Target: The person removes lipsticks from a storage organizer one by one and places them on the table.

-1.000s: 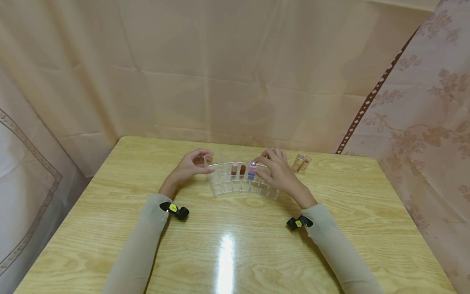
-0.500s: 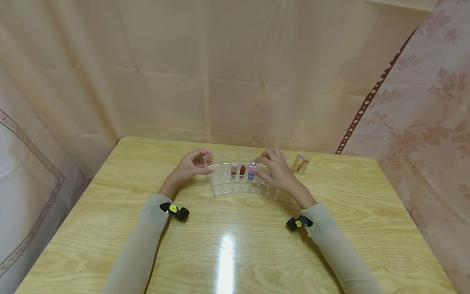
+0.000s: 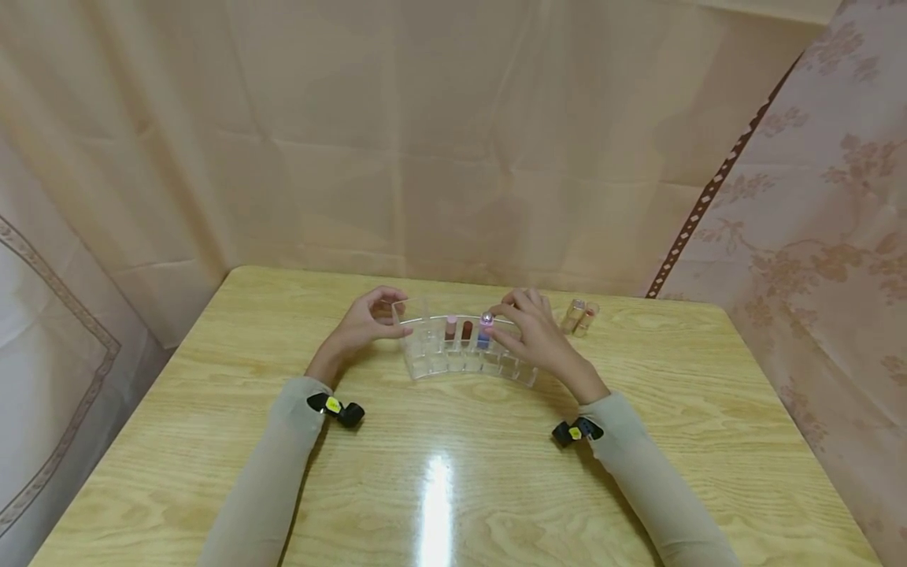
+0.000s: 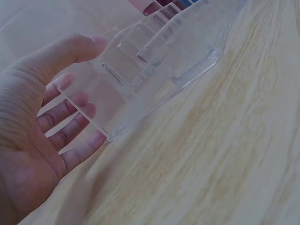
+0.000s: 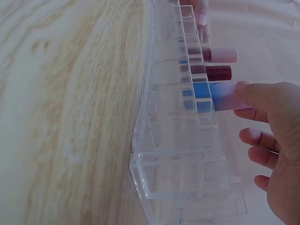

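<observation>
- Blue-and-pink tube (image 5: 220, 97) stands in a back slot of the clear stand (image 3: 457, 363).
- The right hand (image 3: 536, 335) pinches the tube's top with thumb and pointing finger.
- The left hand (image 3: 364, 321) grips the stand's left end, thumb on one side, fingers on the other.
- A dark red tube (image 3: 466, 330) is next in line, then a pink-topped tube (image 3: 450, 325).
- Two little goldish tubes (image 3: 572, 317) sit on the wooden table (image 3: 496, 449), near the right hand.

I have a clear, curved, stepped organizer (image 3: 464, 360) in view, standing upright; near the middle of its back row I make out a blue-and-pink, shiny-topped tube (image 3: 484, 341), upright with its lower end inside.
</observation>
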Demonstrator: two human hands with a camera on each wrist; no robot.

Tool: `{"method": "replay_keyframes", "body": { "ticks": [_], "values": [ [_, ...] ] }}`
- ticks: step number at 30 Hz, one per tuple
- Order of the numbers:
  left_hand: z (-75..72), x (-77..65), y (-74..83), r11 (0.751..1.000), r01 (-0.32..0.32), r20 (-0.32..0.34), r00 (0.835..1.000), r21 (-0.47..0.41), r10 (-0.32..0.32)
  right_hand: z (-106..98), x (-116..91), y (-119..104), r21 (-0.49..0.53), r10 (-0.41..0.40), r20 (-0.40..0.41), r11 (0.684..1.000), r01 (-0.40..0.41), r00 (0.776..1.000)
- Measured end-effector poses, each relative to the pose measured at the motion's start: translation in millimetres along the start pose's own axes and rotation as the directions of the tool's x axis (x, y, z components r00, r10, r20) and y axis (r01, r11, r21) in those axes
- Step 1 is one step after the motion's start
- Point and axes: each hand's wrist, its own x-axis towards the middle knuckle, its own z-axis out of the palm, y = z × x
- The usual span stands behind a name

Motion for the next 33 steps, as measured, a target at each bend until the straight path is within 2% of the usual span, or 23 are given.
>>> {"method": "replay_keyframes", "body": {
  "ticks": [11,33],
  "values": [
    [0.3,-1.0,-1.0,1.000,0.005,-0.024,1.000,-0.025,-0.005,-0.1,-0.2,0.0,-0.008,-0.027,-0.020,1.000,0.027,0.999],
    [-0.3,-2.8,-1.5,0.999,0.009,-0.028,1.000,-0.035,-0.010,-1.1,-0.1,-2.8,0.005,-0.040,-0.038,0.999,0.040,0.998]
  ]
}}
